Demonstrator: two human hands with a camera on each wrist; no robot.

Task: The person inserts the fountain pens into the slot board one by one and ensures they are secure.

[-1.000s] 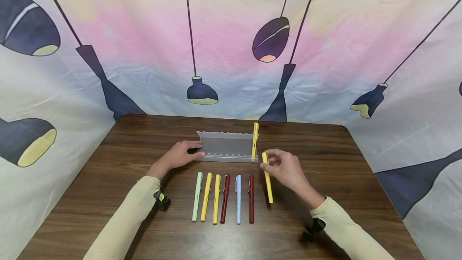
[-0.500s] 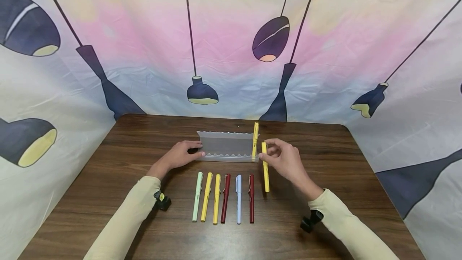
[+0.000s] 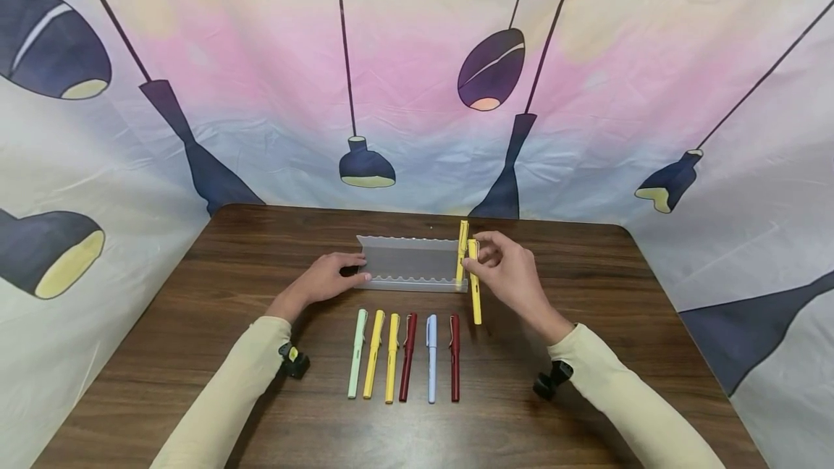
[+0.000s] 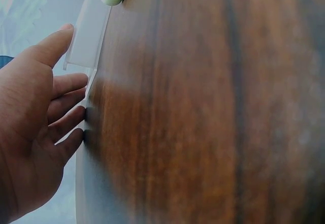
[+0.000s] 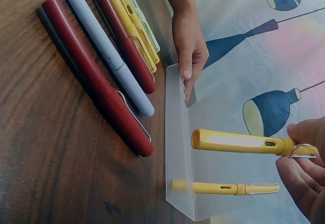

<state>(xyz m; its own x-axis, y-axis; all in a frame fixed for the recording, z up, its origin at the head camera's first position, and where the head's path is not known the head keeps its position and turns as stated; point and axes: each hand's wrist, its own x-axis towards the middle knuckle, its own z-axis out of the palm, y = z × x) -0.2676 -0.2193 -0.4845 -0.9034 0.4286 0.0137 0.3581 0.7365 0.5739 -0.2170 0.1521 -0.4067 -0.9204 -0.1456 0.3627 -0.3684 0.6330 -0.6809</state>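
Note:
A clear plastic pen rack (image 3: 410, 284) with scalloped edges stands on the table. At its left end my left hand (image 3: 328, 279) touches the rack with thumb and fingertips, the fingers loosely extended. One yellow pen (image 3: 460, 255) leans in the rack's rightmost slot. Just right of it, my right hand (image 3: 511, 270) pinches a second yellow pen (image 5: 238, 141) near its clipped cap, between thumb and fingers. That pen hangs cap up, apart from the rack, its lower end above the table. In the left wrist view, the left thumb (image 4: 58, 43) lies along the rack's end.
In front of the rack lies a row of pens: a mint green pen (image 3: 356, 355), two yellow pens (image 3: 373, 355), a dark red pen (image 3: 407, 357), a light blue pen (image 3: 431, 359) and another dark red pen (image 3: 455, 359). A printed cloth (image 3: 417, 56) hangs behind the wooden table (image 3: 215, 288).
My right hand has carried its yellow pen up, away from me and slightly left, closer to the rack's right end. The left hand, the rack and the row of pens stay in place.

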